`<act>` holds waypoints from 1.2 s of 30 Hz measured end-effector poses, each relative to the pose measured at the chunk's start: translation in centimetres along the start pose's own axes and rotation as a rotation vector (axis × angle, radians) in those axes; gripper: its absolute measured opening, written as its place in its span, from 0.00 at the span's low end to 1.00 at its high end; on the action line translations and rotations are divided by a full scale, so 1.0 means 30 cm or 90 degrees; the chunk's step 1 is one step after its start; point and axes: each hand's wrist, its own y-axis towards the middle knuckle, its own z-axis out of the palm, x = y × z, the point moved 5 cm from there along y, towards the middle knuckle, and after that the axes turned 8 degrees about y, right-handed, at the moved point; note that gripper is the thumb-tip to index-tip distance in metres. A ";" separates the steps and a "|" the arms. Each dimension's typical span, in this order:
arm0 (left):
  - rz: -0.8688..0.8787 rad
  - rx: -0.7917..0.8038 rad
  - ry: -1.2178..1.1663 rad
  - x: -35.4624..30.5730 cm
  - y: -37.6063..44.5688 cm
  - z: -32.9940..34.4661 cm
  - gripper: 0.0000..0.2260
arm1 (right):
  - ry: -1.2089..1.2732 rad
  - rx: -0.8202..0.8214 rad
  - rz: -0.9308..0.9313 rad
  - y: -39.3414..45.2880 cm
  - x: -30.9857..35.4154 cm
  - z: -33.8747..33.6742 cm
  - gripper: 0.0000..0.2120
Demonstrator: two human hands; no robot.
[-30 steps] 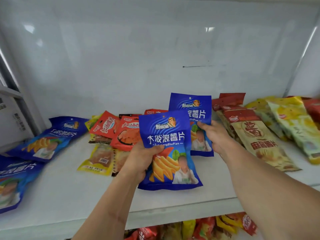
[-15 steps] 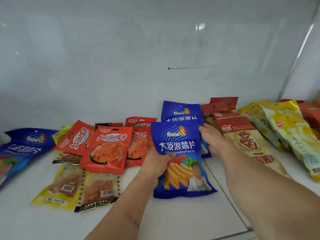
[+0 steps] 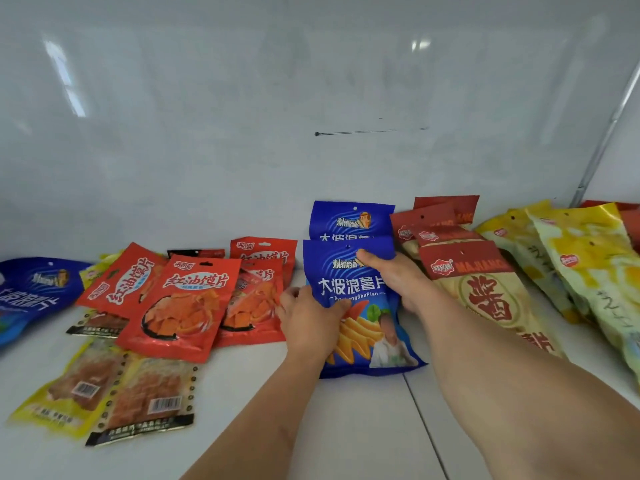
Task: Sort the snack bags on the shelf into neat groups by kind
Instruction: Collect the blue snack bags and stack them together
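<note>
Left hand (image 3: 310, 322) grips the front blue chip bag (image 3: 360, 306) at its left edge, thumb on the face. Right hand (image 3: 398, 278) holds the same bag's right edge, thumb laid across the top. Bag lies on the white shelf (image 3: 346, 427), overlapping a second blue bag (image 3: 349, 220) behind. To do well: square edges flush onto the rear one, keep clear of red bags (image 3: 187, 303) left and tan-red bags (image 3: 485, 292) right. A third blue bag (image 3: 31, 292) sits well apart, far left; probably needs merging.
</note>
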 end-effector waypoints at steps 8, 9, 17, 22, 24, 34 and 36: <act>-0.011 0.017 -0.033 -0.004 0.038 0.030 0.25 | -0.048 -0.017 -0.019 0.067 -0.038 -0.002 0.15; -0.012 0.012 -0.030 -0.004 0.038 0.029 0.25 | -0.060 -0.023 -0.021 0.075 -0.043 0.000 0.14; -0.045 -0.006 -0.050 -0.009 0.023 0.025 0.25 | -0.128 -0.033 -0.013 0.088 -0.032 0.004 0.12; -0.078 -0.003 -0.107 -0.015 0.006 -0.021 0.27 | -0.212 -0.108 -0.055 0.066 0.004 0.008 0.25; -0.086 -0.011 -0.115 -0.013 -0.009 -0.057 0.27 | -0.327 -0.159 -0.077 0.054 0.019 0.015 0.35; -0.013 -0.119 0.222 0.078 -0.091 -0.398 0.14 | -0.752 -0.162 -0.294 -0.124 0.088 0.296 0.35; -0.006 -0.130 0.278 0.126 -0.103 -0.485 0.14 | -0.780 -0.140 -0.358 -0.165 0.095 0.398 0.30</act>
